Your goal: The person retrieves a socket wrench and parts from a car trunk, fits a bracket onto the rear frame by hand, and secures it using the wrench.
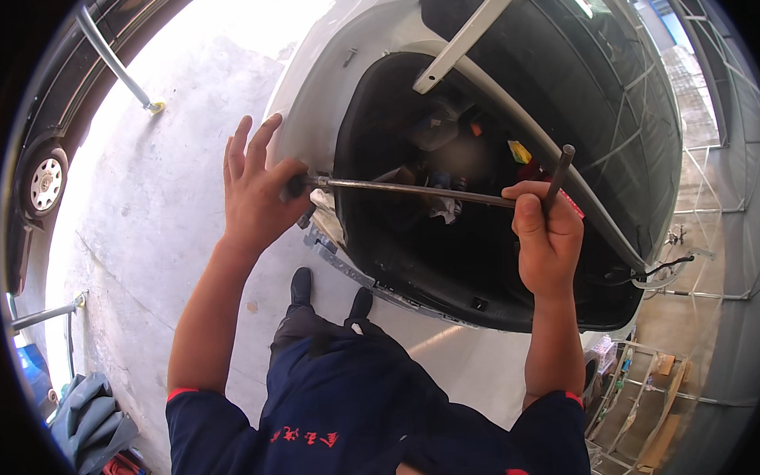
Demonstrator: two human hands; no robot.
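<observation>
A long, thin metal T-handle bar (412,187) stretches across in front of me over a car's open boot (415,270). My right hand (547,236) is wrapped round its right end, just beside the short crosspiece, which points up past my fingers. At the other end, my left hand (257,191) pinches the dark tip between thumb and forefinger, its other fingers stretched upward. This tip is near the pale body panel (305,127) at the boot's left corner; my hand partly hides it, so I cannot tell whether it touches the car.
Loose items, including a yellow packet (520,152), lie inside the boot. A pale metal beam (469,37) slants above it. Bare metal (399,295) shows along the rear edge. Left stands a dark car (47,178); lower right, a wire-framed rack (633,404).
</observation>
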